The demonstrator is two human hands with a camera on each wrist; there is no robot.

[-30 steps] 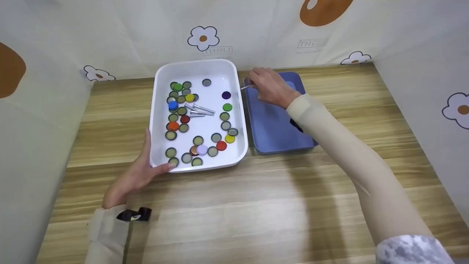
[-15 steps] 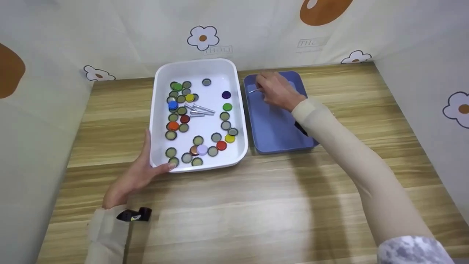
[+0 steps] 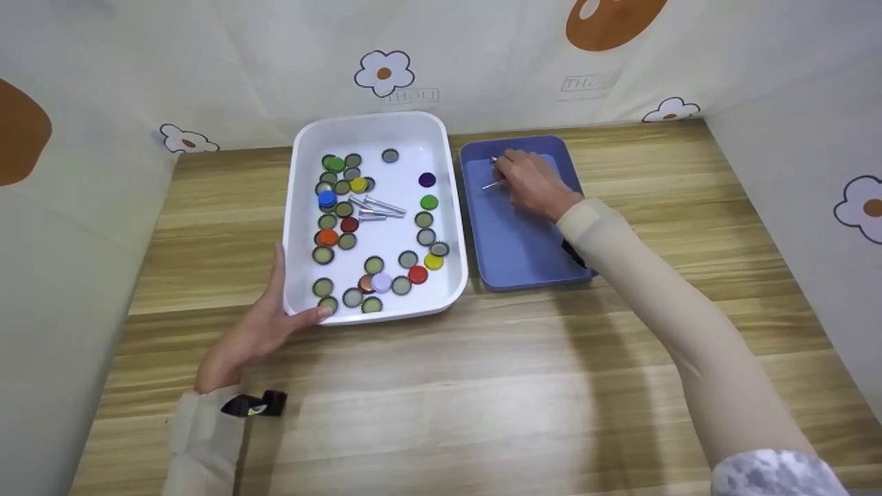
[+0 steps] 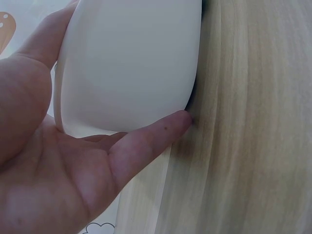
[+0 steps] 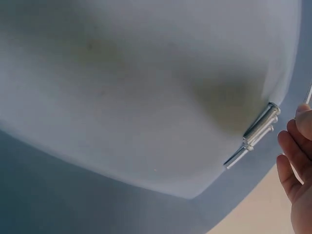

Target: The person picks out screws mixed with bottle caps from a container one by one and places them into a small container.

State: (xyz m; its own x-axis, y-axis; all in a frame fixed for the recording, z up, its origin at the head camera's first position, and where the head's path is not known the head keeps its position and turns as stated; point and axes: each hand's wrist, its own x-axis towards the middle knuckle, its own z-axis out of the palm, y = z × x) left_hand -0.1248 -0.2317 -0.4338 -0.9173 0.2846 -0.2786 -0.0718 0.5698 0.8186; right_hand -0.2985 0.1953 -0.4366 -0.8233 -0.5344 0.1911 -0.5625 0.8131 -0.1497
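Two bare hands over a wooden table (image 3: 448,399). Nearest, left hand (image 3: 256,331): holds the near-left corner of a white tub (image 3: 462,269), thumb over the rim, fingers spread along the outer wall. Bottle caps (image 3: 417,275) scattered inside, many underside up. Farther in, loose bolts (image 3: 386,206) clustered amid the caps, apart from both hands. Right hand (image 3: 534,182): over the far half of a blue tray (image 3: 524,255) just beside the tub, pinching a single bolt (image 3: 492,184). Tray bolts (image 5: 258,126) bunched along the tray's wall, near the right fingers. Beyond, a patterned backdrop (image 3: 482,69).
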